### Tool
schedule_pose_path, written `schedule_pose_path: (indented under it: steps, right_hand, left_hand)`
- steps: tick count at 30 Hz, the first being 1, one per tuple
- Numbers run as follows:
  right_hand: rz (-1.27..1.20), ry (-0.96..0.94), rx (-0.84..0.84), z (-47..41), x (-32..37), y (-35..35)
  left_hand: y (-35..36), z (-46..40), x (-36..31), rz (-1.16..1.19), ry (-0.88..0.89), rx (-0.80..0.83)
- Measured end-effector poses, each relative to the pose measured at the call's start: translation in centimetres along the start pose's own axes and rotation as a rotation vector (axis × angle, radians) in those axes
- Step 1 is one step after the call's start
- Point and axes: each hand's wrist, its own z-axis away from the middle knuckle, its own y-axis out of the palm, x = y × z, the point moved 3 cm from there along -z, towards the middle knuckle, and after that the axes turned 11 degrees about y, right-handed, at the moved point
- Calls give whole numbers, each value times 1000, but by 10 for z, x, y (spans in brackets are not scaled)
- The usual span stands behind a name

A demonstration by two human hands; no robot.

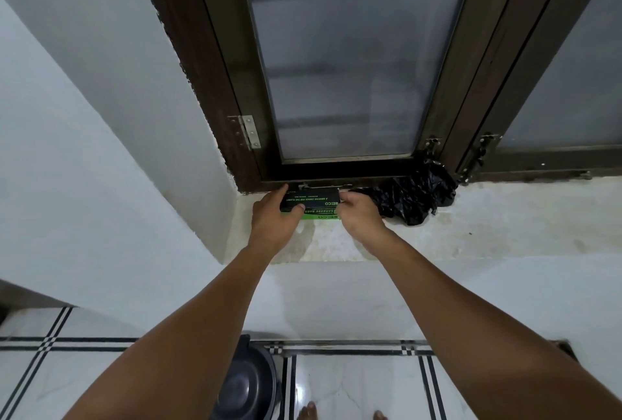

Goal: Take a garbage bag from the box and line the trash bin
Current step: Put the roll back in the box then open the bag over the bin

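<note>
Fingers of both hands clamp the box at the sill's left corner.
Left hand point(274, 217) and right hand point(360, 214) grip the box point(311, 205); tugging could tear it.

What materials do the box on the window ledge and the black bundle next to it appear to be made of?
The box looks like printed cardboard with a matte finish: flat faces, sharp edges, green and white lettering on black. The left hand and right hand both grip it. The black bundle seems to be thin plastic film: crumpled, with many small glossy creases.
</note>
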Motion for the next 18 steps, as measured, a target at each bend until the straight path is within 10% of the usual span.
schedule_pose_path:
  steps: [7, 18]
  right_hand:
    - [15, 14, -84, 1, -8, -5]
    - [267, -179, -782, 19, -18, -92]
  left_hand:
    - [-9, 6, -15, -250, 78, -143]
    - [45, 1, -97, -125, 475, -111]
